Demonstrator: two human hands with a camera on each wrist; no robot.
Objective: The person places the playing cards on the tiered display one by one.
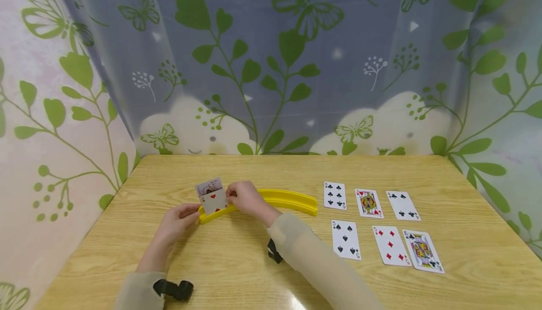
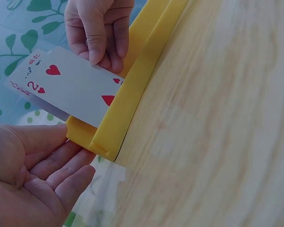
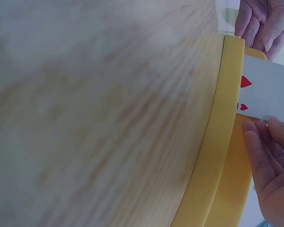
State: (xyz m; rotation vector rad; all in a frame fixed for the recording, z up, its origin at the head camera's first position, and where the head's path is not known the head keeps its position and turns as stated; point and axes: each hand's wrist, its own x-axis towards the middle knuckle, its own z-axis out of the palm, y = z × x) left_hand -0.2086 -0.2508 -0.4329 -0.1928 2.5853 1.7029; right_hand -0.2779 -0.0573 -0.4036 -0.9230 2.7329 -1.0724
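A curved yellow card holder [image 1: 292, 200] lies on the wooden table. In its left end stand a two of hearts [image 1: 214, 201] and, behind it, a joker [image 1: 209, 186] whose top edge shows. My right hand [image 1: 251, 201] pinches the right edge of the two of hearts between thumb and fingers, as the right wrist view also shows. At the holder's left end, my left hand [image 1: 174, 225] holds the tip with thumb and fingers; in the left wrist view its thumb [image 2: 45, 136] touches the end corner. The cards' lower edges are hidden inside the slot.
To the right, face-up cards lie in two rows: a six of clubs [image 1: 334, 195], jack of hearts [image 1: 369, 203] and four of clubs [image 1: 402, 205] behind; a five of spades [image 1: 345, 239], five of diamonds [image 1: 391, 245] and king of clubs [image 1: 423, 251] in front. A patterned curtain [image 1: 262, 65] hangs behind.
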